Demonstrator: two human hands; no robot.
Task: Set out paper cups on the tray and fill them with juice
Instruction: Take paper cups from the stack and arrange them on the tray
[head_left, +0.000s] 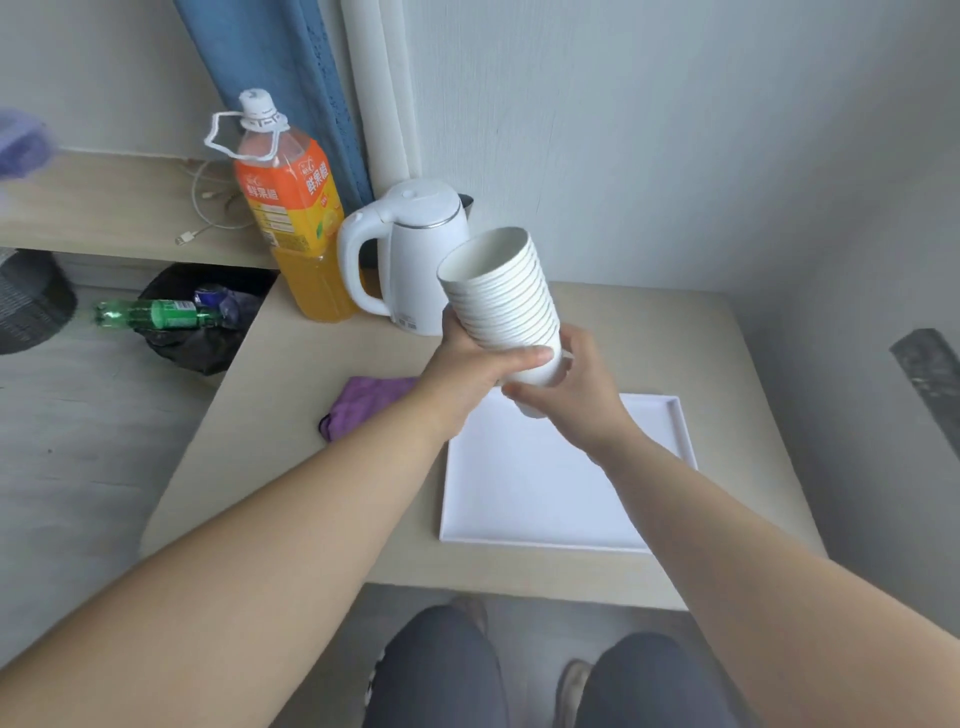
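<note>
A stack of white paper cups (498, 291), tilted with its mouth toward the upper left, hangs above the far edge of the white tray (524, 499). My left hand (478, 364) grips the stack around its lower part. My right hand (576, 384) curls round the bottom cup at the stack's base. The tray lies flat on the beige table with nothing on it. A large bottle of orange juice (293, 218) with a white cap stands at the table's far left corner.
A white electric kettle (410, 249) stands just right of the juice bottle, behind the cups. A purple cloth (363, 402) lies left of the tray. A black bin (202, 322) with a green bottle sits on the floor to the left. Walls close in behind and right.
</note>
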